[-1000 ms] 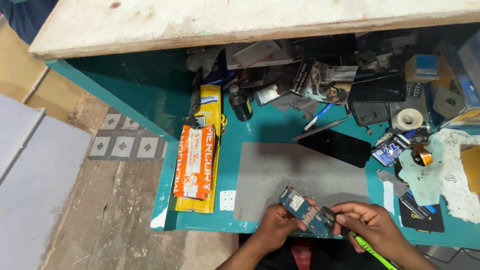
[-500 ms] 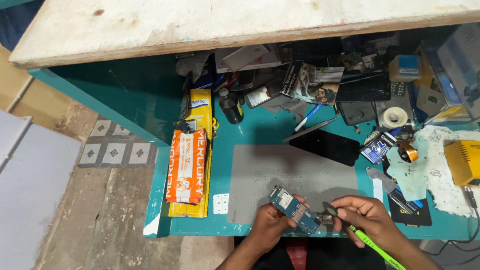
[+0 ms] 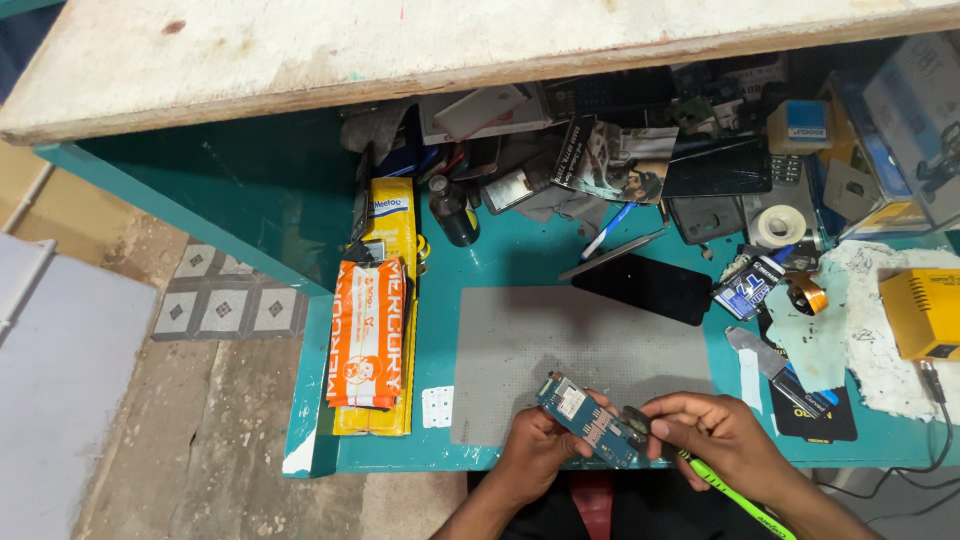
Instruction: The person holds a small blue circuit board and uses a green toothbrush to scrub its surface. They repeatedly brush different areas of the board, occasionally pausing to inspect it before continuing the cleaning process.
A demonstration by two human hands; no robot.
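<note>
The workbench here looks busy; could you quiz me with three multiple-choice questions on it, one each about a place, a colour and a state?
1. Where does the orange packet lie?
A. on the bench's left edge
B. on the grey mat
C. on the floor

2. What colour is the circuit board?
A. red
B. blue
C. white

3. How is the board held?
A. lying flat on the mat
B. gripped in the left hand
C. untouched

Answers: 1 A, it lies left of the grey mat. 2 B, its face is blue. 3 B, left fingers clasp it while the right hand works its end.

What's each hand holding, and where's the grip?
Left hand holds the blue circuit board along its lower edge. Right hand pinches a green-handled tool near its tip.
</note>
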